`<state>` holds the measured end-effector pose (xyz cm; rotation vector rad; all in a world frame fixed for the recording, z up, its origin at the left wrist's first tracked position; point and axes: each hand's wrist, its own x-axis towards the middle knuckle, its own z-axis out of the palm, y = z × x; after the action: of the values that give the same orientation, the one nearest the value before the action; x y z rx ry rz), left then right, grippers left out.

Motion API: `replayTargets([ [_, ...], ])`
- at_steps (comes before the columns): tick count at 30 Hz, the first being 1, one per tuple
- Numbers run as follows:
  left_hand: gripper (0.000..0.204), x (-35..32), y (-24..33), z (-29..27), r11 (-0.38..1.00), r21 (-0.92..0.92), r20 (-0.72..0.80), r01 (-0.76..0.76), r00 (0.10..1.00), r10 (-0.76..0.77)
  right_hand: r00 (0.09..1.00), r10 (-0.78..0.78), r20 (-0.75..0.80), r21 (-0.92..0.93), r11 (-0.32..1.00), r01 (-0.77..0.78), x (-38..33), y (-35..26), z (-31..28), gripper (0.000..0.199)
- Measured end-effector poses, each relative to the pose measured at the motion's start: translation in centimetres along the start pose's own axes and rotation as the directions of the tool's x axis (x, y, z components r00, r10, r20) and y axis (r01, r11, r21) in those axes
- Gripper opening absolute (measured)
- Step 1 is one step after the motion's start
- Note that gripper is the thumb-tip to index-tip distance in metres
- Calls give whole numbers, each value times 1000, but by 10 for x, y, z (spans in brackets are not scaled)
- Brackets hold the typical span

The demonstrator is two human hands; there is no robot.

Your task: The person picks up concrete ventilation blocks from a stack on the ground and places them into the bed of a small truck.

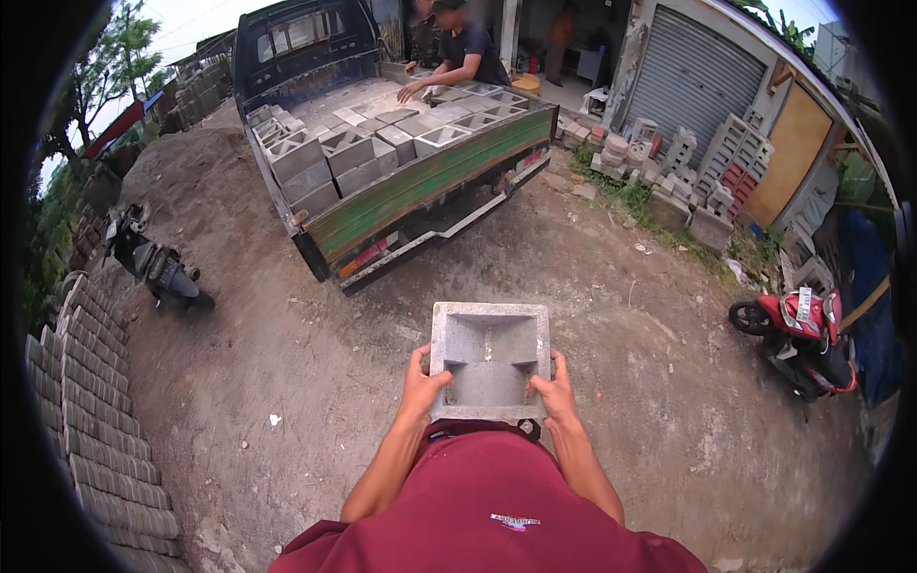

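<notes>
Between my two hands I hold a grey concrete block (490, 309), its hollow side facing up toward me, in front of my waist. My left hand (420, 385) grips its left wall, thumb hooked over the rim into the hollow. On the opposite wall my right hand (556, 387) is closed the same way, fingers along the outside. Ahead stands a pickup truck with a green tailgate (430, 196); its bed carries rows of similar concrete blocks (349, 150), some solid-faced, some with openings.
A co-worker (468, 57) leans over the truck bed's right side. Stacked grey slabs (105, 430) line the left edge. A dark scooter (158, 263) stands left, a red scooter (802, 329) right. More blocks (731, 158) are piled by the shutter (702, 72). Bare dirt ground (287, 353) surrounds me.
</notes>
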<state>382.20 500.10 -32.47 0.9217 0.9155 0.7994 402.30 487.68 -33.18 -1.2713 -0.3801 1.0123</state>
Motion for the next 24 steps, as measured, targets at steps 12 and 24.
replayTargets([
  [12,70,272,33,73,996,22,-83,-86,993,88,993,27,113,-25,999,-24,303,-66,11,64],
  [24,62,537,96,131,989,-28,-310,-145,942,129,941,54,335,-162,987,1,625,-148,73,66],
])
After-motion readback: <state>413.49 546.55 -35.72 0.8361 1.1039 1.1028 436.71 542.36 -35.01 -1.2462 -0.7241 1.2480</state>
